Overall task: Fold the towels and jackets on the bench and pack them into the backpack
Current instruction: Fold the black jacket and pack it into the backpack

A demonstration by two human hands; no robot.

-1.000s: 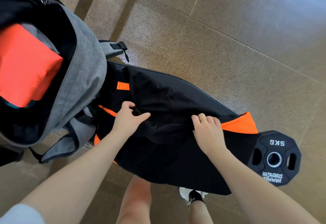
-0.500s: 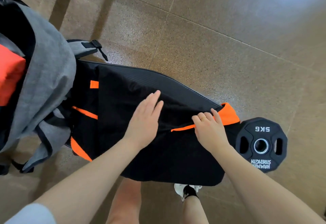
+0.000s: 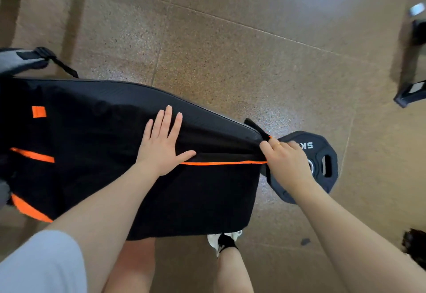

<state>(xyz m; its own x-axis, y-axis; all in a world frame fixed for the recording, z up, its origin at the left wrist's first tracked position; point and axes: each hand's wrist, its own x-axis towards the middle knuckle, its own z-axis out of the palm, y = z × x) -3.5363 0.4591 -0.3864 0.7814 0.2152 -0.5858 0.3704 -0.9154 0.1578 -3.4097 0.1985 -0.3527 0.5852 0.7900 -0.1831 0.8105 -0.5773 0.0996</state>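
- One speckled brown tiled floor (image 3: 242,46) fills most of the view, with glare toward 1 o'clock.
- Across the middle, from 9 o'clock toward 3 o'clock, runs a black padded bench (image 3: 143,89); its far edge shows beyond the cloth.
- Spread over that bench lies a black jacket (image 3: 96,154) with orange trim, its near side hanging off the bench edge toward the person's legs at 6 o'clock.
- At 3 o'clock of the bench end, a black weight plate (image 3: 322,154) lies on the floor, partly covered by the right hand; white characters are readable on it only in part.
- At 10 o'clock, a grey backpack (image 3: 20,59) with a black strap and buckle sits at the frame edge, touching the bench's far end.
- Left hand (image 3: 161,145) lies flat on the jacket near the centre, fingers straight and spread, thumb along an orange seam.
- Right hand (image 3: 285,156) is at the bench end at 3 o'clock, fingers curled, pinching the jacket's edge where the orange seam ends; the cloth looks taut between the hands.
- A white shoe (image 3: 224,238) with a black sock shows at 6 o'clock.
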